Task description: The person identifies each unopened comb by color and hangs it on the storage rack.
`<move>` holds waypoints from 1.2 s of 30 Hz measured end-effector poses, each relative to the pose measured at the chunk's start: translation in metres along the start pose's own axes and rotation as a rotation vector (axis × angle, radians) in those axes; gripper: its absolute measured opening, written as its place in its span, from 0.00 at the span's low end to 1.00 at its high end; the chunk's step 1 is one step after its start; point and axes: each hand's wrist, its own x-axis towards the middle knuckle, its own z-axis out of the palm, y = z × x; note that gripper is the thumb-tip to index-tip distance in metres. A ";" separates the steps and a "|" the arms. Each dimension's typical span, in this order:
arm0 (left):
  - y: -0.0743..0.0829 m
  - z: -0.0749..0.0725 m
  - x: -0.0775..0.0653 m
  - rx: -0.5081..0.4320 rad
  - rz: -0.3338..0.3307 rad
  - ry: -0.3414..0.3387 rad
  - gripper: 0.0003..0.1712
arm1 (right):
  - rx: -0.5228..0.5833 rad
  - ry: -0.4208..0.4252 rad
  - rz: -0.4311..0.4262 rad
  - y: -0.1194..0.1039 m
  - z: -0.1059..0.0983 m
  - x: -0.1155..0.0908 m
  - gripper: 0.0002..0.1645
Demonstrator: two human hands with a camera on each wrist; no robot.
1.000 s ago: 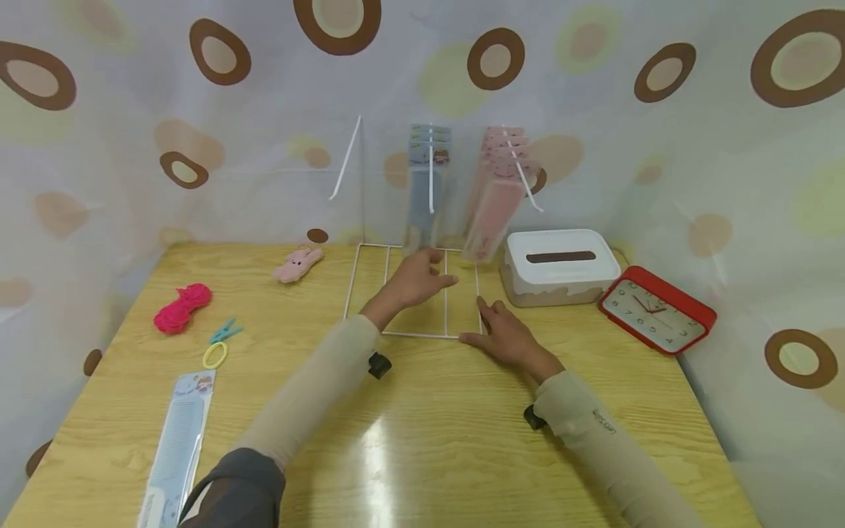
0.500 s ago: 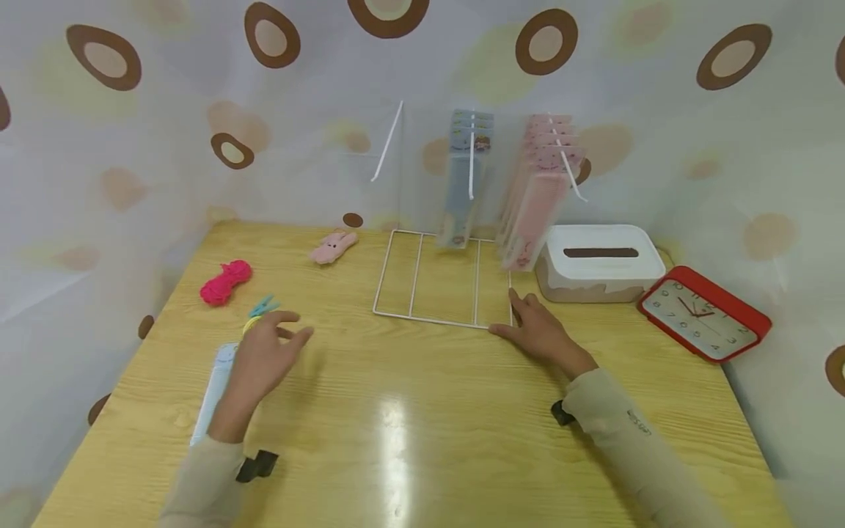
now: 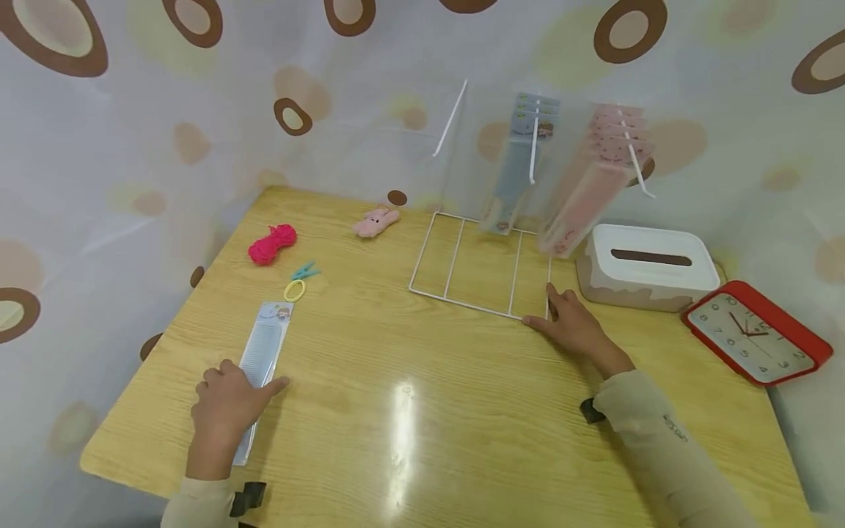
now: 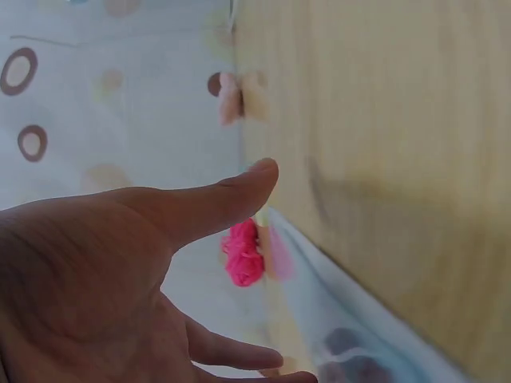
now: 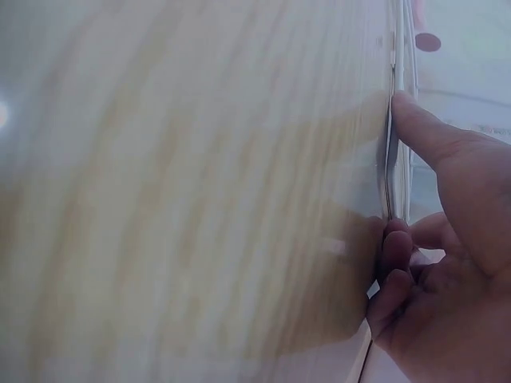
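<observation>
My left hand [image 3: 227, 403], thumb spread wide, is over the lower part of a packaged light-blue comb [image 3: 264, 345] lying on the table. In the left wrist view, the thumb and fingers stand apart on either side of the package [image 4: 343, 319], with nothing gripped. My right hand [image 3: 581, 334] holds the near right corner of a white wire display rack [image 3: 478, 307], thumb along the front wire and fingers at the side. From the rack's prongs hang packaged blue combs [image 3: 518, 172] in the middle and pink ones [image 3: 590, 191] on the right. The left prong [image 3: 451, 117] is bare.
Beyond the comb lie a yellow ring [image 3: 295, 291], a teal clip [image 3: 306, 270] and a pink yarn bundle [image 3: 272, 244]. A pink plush toy [image 3: 376, 222] is left of the rack. Right of it stand a tissue box [image 3: 647, 264] and a red clock [image 3: 759, 334].
My left hand has moved from the hanging blue combs leftward and down to the comb on the table. The right hand stays at the rack's corner. The head view has turned left.
</observation>
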 end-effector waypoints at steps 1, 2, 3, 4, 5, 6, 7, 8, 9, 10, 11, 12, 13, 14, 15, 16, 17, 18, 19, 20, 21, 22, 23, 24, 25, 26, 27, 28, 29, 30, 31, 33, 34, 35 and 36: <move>-0.003 0.002 -0.002 -0.003 -0.006 -0.002 0.61 | 0.001 -0.002 0.000 0.000 0.001 0.001 0.61; -0.006 0.003 -0.004 -0.004 -0.009 -0.006 0.61 | 0.004 -0.003 0.000 0.000 0.002 0.001 0.61; -0.010 0.005 -0.006 -0.006 -0.014 -0.011 0.59 | 0.005 -0.002 0.000 0.000 0.002 0.002 0.61; -0.014 0.006 -0.007 -0.011 -0.015 -0.014 0.57 | 0.004 -0.001 0.002 -0.001 0.002 0.002 0.61; -0.018 0.007 -0.008 -0.017 -0.015 -0.015 0.53 | 0.002 0.002 0.004 -0.001 0.001 0.002 0.61; -0.022 0.007 -0.009 -0.025 -0.013 -0.015 0.51 | 0.001 0.005 0.003 -0.002 0.001 0.002 0.61; -0.025 0.008 -0.009 -0.036 -0.009 -0.020 0.48 | 0.002 0.006 0.006 -0.001 0.000 0.001 0.61; -0.027 0.008 -0.008 -0.046 -0.006 -0.028 0.47 | -0.001 0.010 0.006 -0.001 -0.001 0.001 0.61; -0.030 0.008 -0.008 -0.059 -0.003 -0.036 0.46 | -0.001 0.011 0.006 0.000 -0.001 0.000 0.61; -0.032 0.007 -0.007 -0.070 0.000 -0.044 0.47 | -0.004 0.010 0.006 0.000 -0.002 0.000 0.61; -0.034 0.006 -0.005 -0.082 -0.001 -0.061 0.50 | -0.005 0.009 0.006 0.000 -0.003 0.000 0.61; -0.036 0.004 -0.004 -0.095 0.001 -0.079 0.53 | -0.005 0.007 0.006 0.001 -0.003 0.000 0.61; -0.037 0.002 -0.002 -0.110 0.001 -0.100 0.55 | -0.006 0.004 0.007 0.000 -0.003 0.001 0.61; -0.038 0.000 -0.001 -0.126 -0.001 -0.119 0.57 | -0.006 0.001 0.008 0.000 -0.003 0.001 0.61; -0.040 -0.002 0.001 -0.146 0.002 -0.135 0.58 | -0.007 0.000 0.008 0.000 -0.003 0.001 0.61; -0.042 -0.004 0.003 -0.169 0.009 -0.148 0.57 | -0.008 -0.002 0.008 -0.001 -0.003 0.001 0.61; -0.043 -0.006 0.005 -0.192 0.019 -0.161 0.55 | -0.006 -0.002 0.007 -0.002 -0.002 0.001 0.61; -0.045 -0.007 0.006 -0.214 0.035 -0.169 0.52 | -0.005 -0.002 0.006 -0.002 -0.002 0.001 0.61; -0.047 -0.008 0.008 -0.248 0.049 -0.184 0.48 | -0.002 -0.003 0.006 -0.003 -0.001 0.001 0.60; -0.050 -0.008 0.009 -0.297 0.070 -0.207 0.44 | 0.000 -0.003 0.005 -0.003 -0.001 0.001 0.60; -0.053 -0.008 0.010 -0.350 0.093 -0.239 0.40 | 0.000 -0.003 0.005 -0.004 0.000 0.001 0.60; -0.054 -0.008 0.012 -0.408 0.116 -0.277 0.36 | 0.004 -0.003 0.007 -0.004 0.000 0.000 0.61; -0.055 -0.007 0.014 -0.468 0.136 -0.321 0.34 | 0.010 -0.004 0.008 -0.004 0.000 0.000 0.61; -0.055 -0.007 0.015 -0.528 0.159 -0.369 0.33 | 0.011 -0.004 0.011 -0.003 0.000 0.000 0.61; -0.056 -0.006 0.016 -0.597 0.180 -0.424 0.32 | 0.010 -0.003 0.011 -0.002 0.000 0.000 0.61; -0.056 -0.006 0.017 -0.648 0.208 -0.470 0.30 | 0.009 0.001 0.011 -0.002 0.000 0.001 0.61; -0.056 -0.005 0.018 -0.677 0.231 -0.500 0.29 | 0.012 0.002 0.007 -0.001 0.001 0.001 0.61; -0.055 -0.004 0.019 -0.703 0.257 -0.522 0.28 | 0.016 0.005 0.001 -0.001 0.001 0.001 0.61; -0.054 -0.004 0.019 -0.726 0.283 -0.543 0.27 | 0.015 0.009 -0.004 -0.001 0.001 0.002 0.61; -0.052 -0.004 0.019 -0.738 0.306 -0.553 0.26 | 0.012 0.015 -0.008 0.000 0.002 0.003 0.61; -0.049 -0.003 0.019 -0.747 0.326 -0.560 0.25 | 0.013 0.022 -0.014 0.001 0.002 0.003 0.60; -0.040 -0.003 0.019 -0.740 0.360 -0.551 0.25 | 0.020 0.027 -0.022 0.002 0.003 0.003 0.59; -0.035 -0.003 0.020 -0.744 0.378 -0.550 0.24 | 0.020 0.030 -0.021 0.003 0.003 0.004 0.59; -0.029 -0.003 0.021 -0.746 0.393 -0.551 0.24 | 0.019 0.029 -0.017 0.004 0.003 0.004 0.59; -0.022 -0.002 0.022 -0.742 0.413 -0.547 0.24 | 0.021 0.025 -0.014 0.005 0.004 0.003 0.60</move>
